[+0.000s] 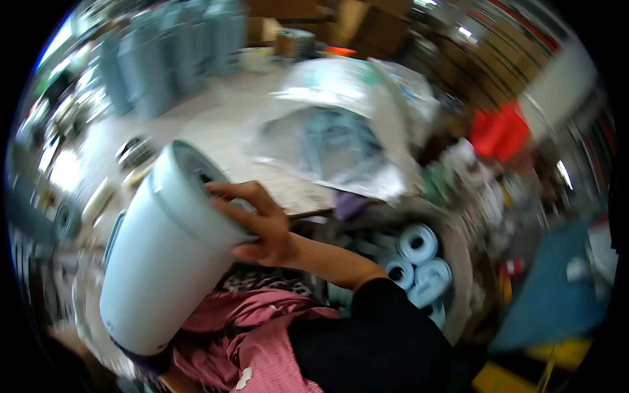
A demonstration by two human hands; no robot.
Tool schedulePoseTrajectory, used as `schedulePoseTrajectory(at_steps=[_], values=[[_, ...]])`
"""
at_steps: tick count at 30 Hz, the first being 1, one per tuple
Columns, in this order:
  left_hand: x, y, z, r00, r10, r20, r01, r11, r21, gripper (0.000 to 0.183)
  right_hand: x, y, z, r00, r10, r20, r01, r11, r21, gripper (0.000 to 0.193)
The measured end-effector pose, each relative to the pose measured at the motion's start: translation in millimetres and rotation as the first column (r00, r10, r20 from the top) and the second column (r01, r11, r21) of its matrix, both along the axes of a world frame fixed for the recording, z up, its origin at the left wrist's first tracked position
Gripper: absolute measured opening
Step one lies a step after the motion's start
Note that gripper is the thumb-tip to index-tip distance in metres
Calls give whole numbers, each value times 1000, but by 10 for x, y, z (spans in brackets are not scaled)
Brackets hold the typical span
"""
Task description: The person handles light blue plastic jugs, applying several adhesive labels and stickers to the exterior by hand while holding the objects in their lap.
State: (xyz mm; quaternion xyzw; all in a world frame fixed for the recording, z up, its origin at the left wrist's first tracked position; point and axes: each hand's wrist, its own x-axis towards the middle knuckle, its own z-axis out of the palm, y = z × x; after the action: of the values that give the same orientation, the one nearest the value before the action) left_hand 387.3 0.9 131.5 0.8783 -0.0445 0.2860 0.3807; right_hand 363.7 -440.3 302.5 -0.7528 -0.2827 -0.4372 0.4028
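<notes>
A large pale blue cylindrical canister (167,242) leans in front of me, its top end tilted up and to the right. My right hand (259,226) reaches across and grips the upper rim, with the fingers over the edge of the recessed top and the thumb along the side. At the canister's lower end, a dark purple covering (147,360) shows where my left hand is. The fingers of that hand are hidden behind and under the canister. A handle-like strip (113,237) runs along the canister's left side.
A worktable (216,124) holds several upright pale blue housings (147,72) and an open white sack (357,82) of pale blue parts. Right of me, a large sack-lined bin (462,262) contains round blue pieces (417,243). A red bag (499,131) and cardboard boxes (377,29) are farther off.
</notes>
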Motion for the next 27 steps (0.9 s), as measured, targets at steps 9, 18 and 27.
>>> schedulePoseTrajectory(at_steps=[9,18,27], values=[[814,-886,-18,952,-307,-12,307,951,30,53,-420,-440,518,926,-92,365,203,939,-278,67],[543,-232,-188,961,-266,-68,254,955,-151,57,-99,-318,147,994,96,59,-90,992,-93,68],[-24,-434,510,957,-164,238,71,931,359,90,497,-301,254,774,468,-426,-380,882,278,105]])
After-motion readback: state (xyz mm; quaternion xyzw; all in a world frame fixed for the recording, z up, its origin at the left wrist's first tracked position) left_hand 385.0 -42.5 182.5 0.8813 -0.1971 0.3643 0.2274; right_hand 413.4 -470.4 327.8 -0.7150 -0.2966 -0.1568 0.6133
